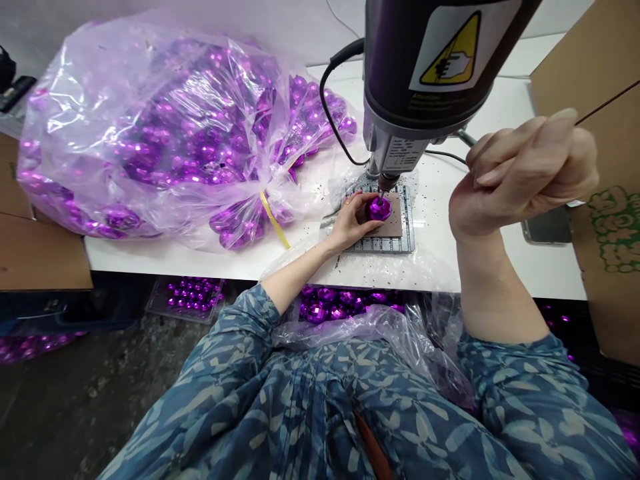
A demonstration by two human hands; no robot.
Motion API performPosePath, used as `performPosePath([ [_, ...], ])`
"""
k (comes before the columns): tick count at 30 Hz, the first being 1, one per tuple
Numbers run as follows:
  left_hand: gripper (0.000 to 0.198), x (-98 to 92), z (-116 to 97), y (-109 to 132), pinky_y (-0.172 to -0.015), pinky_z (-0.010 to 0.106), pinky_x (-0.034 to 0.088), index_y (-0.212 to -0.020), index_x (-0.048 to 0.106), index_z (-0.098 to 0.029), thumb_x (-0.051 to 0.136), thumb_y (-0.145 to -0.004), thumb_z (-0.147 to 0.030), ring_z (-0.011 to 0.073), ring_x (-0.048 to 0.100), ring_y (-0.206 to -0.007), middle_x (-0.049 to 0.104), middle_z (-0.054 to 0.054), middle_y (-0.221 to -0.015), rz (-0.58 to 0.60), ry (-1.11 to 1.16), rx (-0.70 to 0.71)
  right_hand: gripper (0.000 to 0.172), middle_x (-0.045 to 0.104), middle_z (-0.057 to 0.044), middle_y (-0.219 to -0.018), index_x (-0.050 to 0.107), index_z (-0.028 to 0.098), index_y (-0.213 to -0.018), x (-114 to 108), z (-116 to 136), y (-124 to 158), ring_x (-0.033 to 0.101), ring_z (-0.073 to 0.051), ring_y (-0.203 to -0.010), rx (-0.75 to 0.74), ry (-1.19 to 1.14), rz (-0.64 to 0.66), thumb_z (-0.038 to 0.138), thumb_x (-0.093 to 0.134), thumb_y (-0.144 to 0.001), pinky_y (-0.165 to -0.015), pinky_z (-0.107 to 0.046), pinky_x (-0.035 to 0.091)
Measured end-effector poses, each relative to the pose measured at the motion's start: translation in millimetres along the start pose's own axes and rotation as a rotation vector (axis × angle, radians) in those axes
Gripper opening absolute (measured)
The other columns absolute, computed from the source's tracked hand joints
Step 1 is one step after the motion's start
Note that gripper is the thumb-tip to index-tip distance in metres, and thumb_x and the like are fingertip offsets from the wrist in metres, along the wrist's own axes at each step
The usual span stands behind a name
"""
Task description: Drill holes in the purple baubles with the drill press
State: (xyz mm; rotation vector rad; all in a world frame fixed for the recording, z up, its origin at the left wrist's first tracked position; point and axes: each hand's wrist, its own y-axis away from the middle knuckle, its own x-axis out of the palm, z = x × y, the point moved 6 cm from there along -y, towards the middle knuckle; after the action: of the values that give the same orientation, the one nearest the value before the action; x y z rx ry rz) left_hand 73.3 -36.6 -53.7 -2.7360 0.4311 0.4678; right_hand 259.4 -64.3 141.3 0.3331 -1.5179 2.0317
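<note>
My left hand pinches a shiny purple faceted ball on a brown pad that lies on a metal grid plate. The bit of a bench drill press comes down right on top of the ball. My right hand is raised at the right, its fingers curled round the drill's thin lever handle. Dark shavings are scattered about the plate.
A large clear bag full of purple balls, tied with a yellow strip, fills the left of the white table. Another open bag of balls lies in my lap. Cardboard boxes stand at right. A tray of balls sits on the floor.
</note>
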Motion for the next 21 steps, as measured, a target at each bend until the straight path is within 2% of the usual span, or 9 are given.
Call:
performPosePath([
  [4, 0.064, -0.5, -0.3, 0.6, -0.137, 0.063, 0.034, -0.145, 0.062, -0.023, 0.088, -0.091, -0.046, 0.0372, 0.051, -0.158, 0.067, 0.015, -0.151, 0.002, 0.004, -0.008, 0.075, -0.003, 0.006, -0.051, 0.007, 0.019, -0.073, -13.1, -6.3, 9.7, 0.008, 0.001, -0.038, -0.095, -0.021, -0.011, 0.051, 0.072, -0.093, -0.039, -0.02, 0.016],
  [8, 0.066, -0.5, -1.9, 0.7, -0.135, 0.062, 0.037, -0.145, 0.062, -0.022, 0.089, -0.091, -0.049, 0.0372, 0.055, -0.154, 0.067, 0.016, -0.152, -0.002, 0.018, -0.004, 0.059, 0.006, 0.007, -0.048, 0.022, 0.019, -0.068, -23.0, -11.6, 16.4, 0.005, 0.0, -0.04, -0.17, -0.05, -0.004, 0.042, 0.07, -0.095, -0.041, -0.023, 0.017],
  [14, 0.063, -0.5, -3.4, 0.1, -0.131, 0.062, 0.043, -0.144, 0.063, -0.022, 0.089, -0.091, -0.044, 0.0364, 0.061, -0.146, 0.068, 0.016, -0.15, -0.01, 0.027, -0.009, 0.062, 0.004, 0.007, -0.046, 0.015, 0.017, -0.067, -24.5, -15.8, 18.5, 0.007, 0.001, -0.039, -0.192, -0.04, 0.006, 0.041, 0.062, -0.099, -0.043, -0.018, 0.02],
  [21, 0.062, 0.9, -2.2, -0.1, -0.128, 0.058, 0.049, -0.145, 0.06, -0.024, 0.087, -0.092, -0.043, 0.0338, 0.065, -0.141, 0.064, 0.015, -0.148, -0.001, 0.054, 0.001, 0.079, -0.001, 0.007, -0.044, 0.006, 0.017, -0.064, -23.6, -16.1, 19.5, 0.006, 0.002, -0.035, -0.136, 0.022, 0.066, 0.058, 0.066, -0.096, -0.038, -0.02, 0.016],
])
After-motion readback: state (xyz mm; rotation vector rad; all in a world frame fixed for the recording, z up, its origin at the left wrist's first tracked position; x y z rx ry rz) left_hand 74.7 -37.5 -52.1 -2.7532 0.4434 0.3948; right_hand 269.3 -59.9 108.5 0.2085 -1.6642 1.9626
